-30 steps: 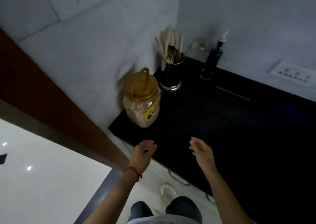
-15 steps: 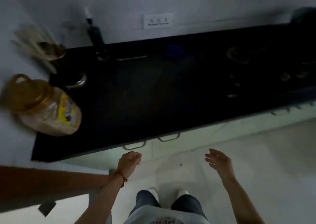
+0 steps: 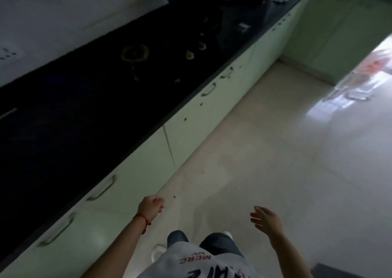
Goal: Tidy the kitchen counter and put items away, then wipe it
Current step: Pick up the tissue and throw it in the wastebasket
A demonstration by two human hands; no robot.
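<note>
Two bare hands hang in front of the person over the pale floor (image 3: 286,161), and neither holds anything. On the left hand (image 3: 151,206) the fingers are loosely curled in toward the palm, and a red thread (image 3: 144,222) circles its wrist. On the right hand (image 3: 266,219) the fingers are spread and nearly straight, pointing left.

Up and to the left of both hands the dark table (image 3: 89,99) runs diagonally across the view, well apart from them. The left hand is the nearer one, level with the pale green cabinet fronts (image 3: 135,171) under the table's edge but not touching them. Curved metal handles (image 3: 104,187) sit along those fronts.

On the table, a round burner ring (image 3: 134,53) shows faintly, with two small pale knobs (image 3: 189,54) just beside it to the right. Other small bits near them are too dark and blurred to tell. No container can be made out in the gloom. A white switch plate (image 3: 8,53) sits on the wall at far left.

Below, the person's jeans and a grey printed shirt (image 3: 197,265) fill the bottom edge.
</note>
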